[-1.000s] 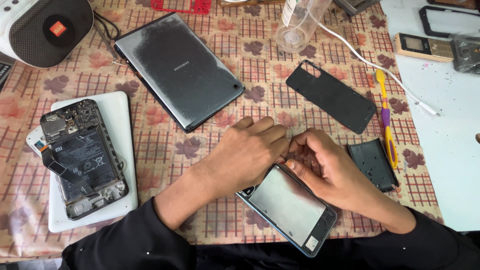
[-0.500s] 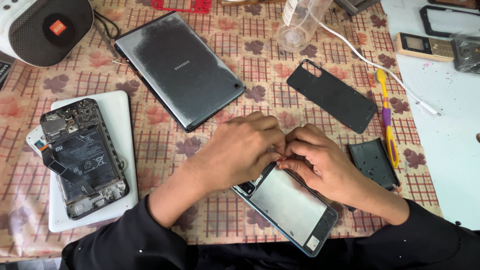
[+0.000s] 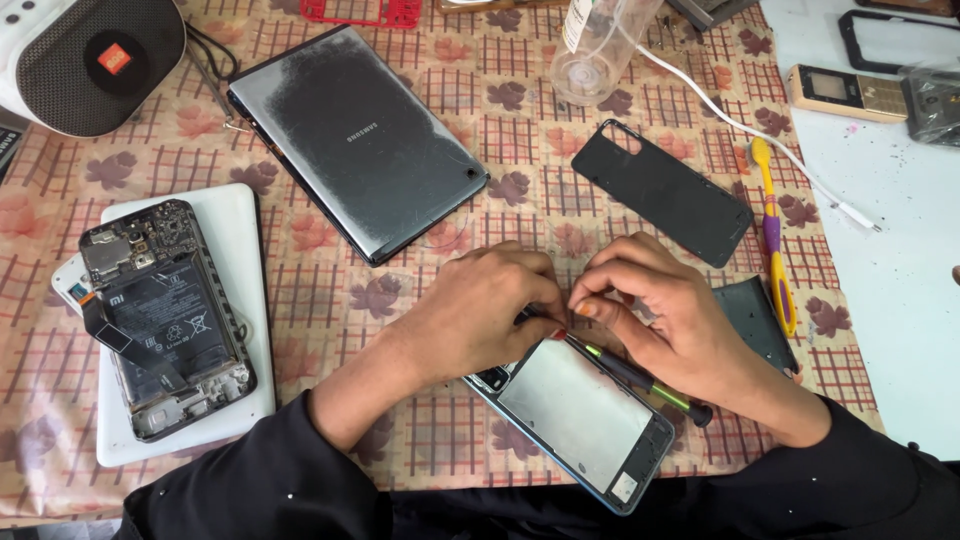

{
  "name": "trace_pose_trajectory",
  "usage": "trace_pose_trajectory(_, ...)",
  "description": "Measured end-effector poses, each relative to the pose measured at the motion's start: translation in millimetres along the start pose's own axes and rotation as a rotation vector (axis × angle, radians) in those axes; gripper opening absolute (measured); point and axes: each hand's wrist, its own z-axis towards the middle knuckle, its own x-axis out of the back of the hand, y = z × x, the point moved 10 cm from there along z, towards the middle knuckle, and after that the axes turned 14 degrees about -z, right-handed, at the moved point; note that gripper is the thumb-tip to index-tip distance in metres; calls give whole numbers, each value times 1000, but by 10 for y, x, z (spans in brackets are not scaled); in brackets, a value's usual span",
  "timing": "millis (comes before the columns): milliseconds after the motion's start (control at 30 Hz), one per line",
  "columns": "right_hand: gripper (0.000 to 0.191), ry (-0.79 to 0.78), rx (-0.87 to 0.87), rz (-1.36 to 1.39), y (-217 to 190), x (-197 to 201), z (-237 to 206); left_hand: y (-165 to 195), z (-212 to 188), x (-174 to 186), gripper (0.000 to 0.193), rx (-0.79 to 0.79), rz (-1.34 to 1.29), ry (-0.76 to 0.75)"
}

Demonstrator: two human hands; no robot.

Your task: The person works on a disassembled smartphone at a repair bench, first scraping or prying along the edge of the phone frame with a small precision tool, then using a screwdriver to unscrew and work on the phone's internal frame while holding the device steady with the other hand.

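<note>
**Two hands meet over an opened phone**

At lower centre of the frame, the right hand (image 3: 680,320) pinches a slim screwdriver (image 3: 630,372) near its tip, fingers closed on the dark shaft with its green band, the handle trailing toward the lower right. The left hand (image 3: 480,315) curls shut over the top end of the phone (image 3: 580,420), pressing it to the cloth; whether it holds anything small I cannot tell. The phone lies tilted, back off, a flat grey plate inside a blue rim, its lower end close to the table's near edge.

Just right of the hands sits a dark cover piece (image 3: 755,320), and above it a matte black back panel (image 3: 660,190). A glossy grey tablet (image 3: 355,135) fills the upper middle, well apart. At left, another opened phone (image 3: 165,315) rests on a white slab (image 3: 235,230). A clear bottle (image 3: 600,50) stands at the top edge. Bare checked tablecloth (image 3: 330,290) lies between.
</note>
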Motion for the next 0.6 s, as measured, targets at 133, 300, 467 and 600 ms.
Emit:
trace_pose_trajectory(133,8,-24,-24,-28,57,20,-17,54,-16,-41,5,-68,61,10)
trace_pose_trajectory(300,18,-23,-98,-145,195,50,-31,48,-16,83,6,-77,90,114)
trace_pose_trajectory(467,16,24,-120,-169,264,144,-46,55,-37,195,12,-56,57,189)
trace_pose_trajectory(600,15,152,-15,-145,156,294,-72,52,-41,262,11,-36,73,240)
